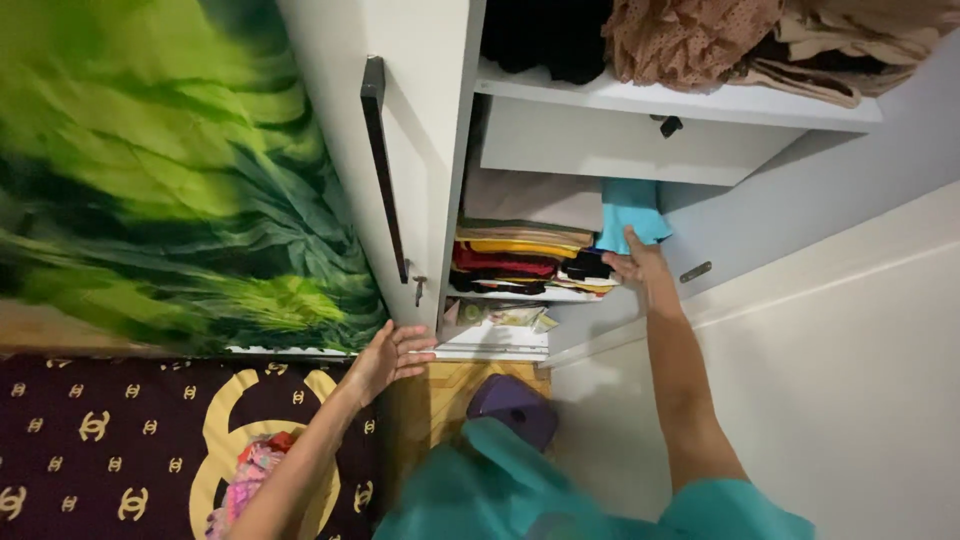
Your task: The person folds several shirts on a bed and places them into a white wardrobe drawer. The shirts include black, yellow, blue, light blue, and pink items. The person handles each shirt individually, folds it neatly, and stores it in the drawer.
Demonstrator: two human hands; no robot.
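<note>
- A green and black patterned cloth (150, 170) hangs well to the left of the white wardrobe (440, 150), filling the upper left of the view.
- Below that cloth, a dark mat (110, 440) with small gold emblems and one large yellow ring shape lies to the left of the wardrobe's foot; a pink and red bundle (250, 475) sits on it.
- The left hand (390, 355) rests with fingers spread wide against the lower edge of the wardrobe door (340, 120), holding nothing.
- A long black handle (383, 165) runs down that door, and a small key (419, 289) sticks out below it.
- Inside the wardrobe, a stack of folded clothes (520, 255) in beige, yellow, red and black lies on a shelf; below it, flat paper packages (500, 317) in pale colours lie on the next shelf.
- A purple object (515, 405) sits on the wooden floor below the wardrobe.
- The right hand (637, 265) holds a folded turquoise garment (630, 212) from beneath, just right of the stack.
- Above, a white drawer (620, 140) carries a small dark knob (669, 124).
- On the wardrobe's top shelf, black cloth (550, 35) lies left of a brown lace fabric (690, 35).
</note>
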